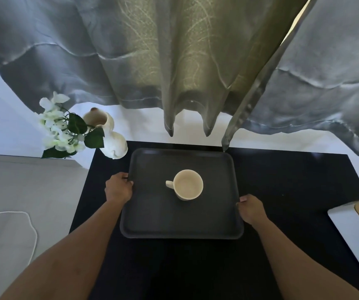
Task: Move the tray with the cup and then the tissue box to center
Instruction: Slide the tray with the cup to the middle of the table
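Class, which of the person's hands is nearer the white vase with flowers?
Left. The left hand grips the dark tray's left edge, just below the white vase; the right hand holds the opposite edge.

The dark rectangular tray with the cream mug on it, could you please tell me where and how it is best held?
Grip the dark rectangular tray by its raised rim on the two opposite short sides, as the left hand and right hand do. The cream mug stands loose mid-tray, so a level two-sided hold seems safest.

grey curtains (pixel 66 61), black table (pixel 293 191), pale floor (pixel 22 187)
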`<state>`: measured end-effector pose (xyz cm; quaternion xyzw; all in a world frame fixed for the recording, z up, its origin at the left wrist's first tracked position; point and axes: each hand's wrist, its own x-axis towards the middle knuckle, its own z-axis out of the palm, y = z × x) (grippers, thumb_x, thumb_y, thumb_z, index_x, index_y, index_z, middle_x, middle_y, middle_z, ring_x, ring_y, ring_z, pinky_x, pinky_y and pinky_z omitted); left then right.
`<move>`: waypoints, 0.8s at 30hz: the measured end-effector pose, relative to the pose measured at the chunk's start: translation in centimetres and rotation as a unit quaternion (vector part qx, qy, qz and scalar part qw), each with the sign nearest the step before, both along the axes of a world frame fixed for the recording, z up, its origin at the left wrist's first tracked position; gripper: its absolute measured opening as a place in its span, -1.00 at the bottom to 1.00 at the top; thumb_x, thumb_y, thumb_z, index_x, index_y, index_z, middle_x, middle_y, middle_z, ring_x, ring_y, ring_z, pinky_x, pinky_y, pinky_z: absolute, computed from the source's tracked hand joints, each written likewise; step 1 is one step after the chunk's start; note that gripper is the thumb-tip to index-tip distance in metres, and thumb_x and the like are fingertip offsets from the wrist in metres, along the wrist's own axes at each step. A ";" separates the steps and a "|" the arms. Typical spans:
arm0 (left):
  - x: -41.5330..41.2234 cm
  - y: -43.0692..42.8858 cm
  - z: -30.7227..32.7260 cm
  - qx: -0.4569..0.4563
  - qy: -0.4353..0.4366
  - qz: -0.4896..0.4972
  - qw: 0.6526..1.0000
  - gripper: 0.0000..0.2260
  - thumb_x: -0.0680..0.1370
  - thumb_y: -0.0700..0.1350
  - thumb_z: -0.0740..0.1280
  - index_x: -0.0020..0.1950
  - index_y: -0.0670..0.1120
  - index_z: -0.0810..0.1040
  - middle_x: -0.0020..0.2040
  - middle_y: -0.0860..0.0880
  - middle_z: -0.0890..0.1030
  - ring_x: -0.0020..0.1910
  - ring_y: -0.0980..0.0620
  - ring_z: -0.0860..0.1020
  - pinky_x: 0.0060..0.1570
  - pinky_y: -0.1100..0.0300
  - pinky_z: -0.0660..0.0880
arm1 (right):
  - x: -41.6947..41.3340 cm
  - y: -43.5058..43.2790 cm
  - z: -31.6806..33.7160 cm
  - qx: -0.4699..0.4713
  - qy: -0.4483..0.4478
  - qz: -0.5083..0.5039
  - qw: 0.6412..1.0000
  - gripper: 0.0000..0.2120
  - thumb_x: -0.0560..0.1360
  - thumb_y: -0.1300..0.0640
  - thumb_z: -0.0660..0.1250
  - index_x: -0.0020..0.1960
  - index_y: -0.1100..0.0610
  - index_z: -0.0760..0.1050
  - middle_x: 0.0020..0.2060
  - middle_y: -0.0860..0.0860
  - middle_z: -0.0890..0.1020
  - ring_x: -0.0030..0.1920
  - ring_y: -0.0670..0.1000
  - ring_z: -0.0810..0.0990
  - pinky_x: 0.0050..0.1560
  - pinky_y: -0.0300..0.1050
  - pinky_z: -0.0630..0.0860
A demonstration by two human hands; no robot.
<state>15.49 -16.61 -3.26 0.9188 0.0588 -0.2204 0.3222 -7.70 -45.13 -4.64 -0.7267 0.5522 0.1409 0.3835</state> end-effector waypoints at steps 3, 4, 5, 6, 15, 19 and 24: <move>0.6 -0.2 -0.3 0.001 0.004 0.001 1.000 -0.68 0.53 -0.20 0.37 0.29 -0.15 0.56 0.23 -0.20 0.61 0.26 -0.24 0.53 0.29 -0.04 0.42 | 0.4 0.0 -0.1 -0.004 0.002 -0.001 1.000 -0.70 0.53 0.25 0.24 0.24 0.25 0.46 0.06 0.15 0.56 -0.05 0.07 0.50 -0.07 -0.07 0.41; 0.7 -0.2 -0.3 -0.001 0.005 0.001 1.000 -0.68 0.53 -0.20 0.37 0.29 -0.15 0.57 0.22 -0.20 0.61 0.25 -0.24 0.53 0.28 -0.03 0.42 | 0.5 -0.1 -0.1 -0.005 0.002 -0.001 1.000 -0.70 0.53 0.25 0.24 0.25 0.25 0.46 0.09 0.17 0.56 -0.03 0.08 0.51 -0.05 -0.07 0.42; 0.9 -0.3 -0.5 -0.003 0.008 0.002 1.000 -0.68 0.53 -0.20 0.37 0.29 -0.15 0.57 0.22 -0.20 0.62 0.24 -0.24 0.54 0.28 -0.03 0.43 | 0.6 -0.1 -0.2 -0.003 0.002 -0.003 1.000 -0.70 0.53 0.25 0.24 0.25 0.25 0.45 0.09 0.17 0.56 -0.01 0.09 0.52 -0.04 -0.05 0.43; 1.1 -0.4 -0.6 -0.005 0.010 0.003 1.000 -0.68 0.53 -0.21 0.37 0.29 -0.15 0.56 0.22 -0.20 0.62 0.24 -0.23 0.54 0.28 -0.03 0.44 | 0.7 -0.1 -0.2 -0.001 0.002 -0.004 1.000 -0.70 0.53 0.25 0.25 0.25 0.25 0.45 0.06 0.16 0.56 -0.01 0.10 0.53 -0.04 -0.05 0.44; 2.5 -0.6 -1.6 -0.010 0.010 -0.009 1.000 -0.69 0.52 -0.20 0.37 0.26 -0.14 0.58 0.19 -0.19 0.64 0.21 -0.24 0.56 0.26 -0.05 0.47 | 1.8 0.1 -0.4 -0.010 -0.002 -0.013 1.000 -0.77 0.54 0.25 0.23 0.19 0.25 0.45 -0.15 0.07 0.52 -0.10 0.11 0.55 -0.14 -0.07 0.44; 3.0 -0.7 -1.9 -0.012 0.009 -0.018 1.000 -0.69 0.52 -0.21 0.37 0.26 -0.15 0.58 0.18 -0.19 0.64 0.21 -0.23 0.56 0.27 -0.06 0.47 | 2.3 -0.1 -0.3 -0.018 -0.006 -0.016 1.000 -0.77 0.55 0.25 0.24 0.20 0.24 0.46 -0.09 0.10 0.53 -0.09 0.10 0.55 -0.13 -0.07 0.42; 3.7 -0.8 -2.4 -0.015 0.006 -0.018 1.000 -0.69 0.51 -0.20 0.37 0.26 -0.15 0.58 0.16 -0.17 0.65 0.20 -0.20 0.57 0.28 -0.05 0.46 | 2.9 -0.2 -0.3 -0.021 -0.011 -0.019 1.000 -0.75 0.54 0.26 0.25 0.20 0.27 0.47 -0.04 0.11 0.52 -0.06 0.07 0.49 -0.06 -0.07 0.41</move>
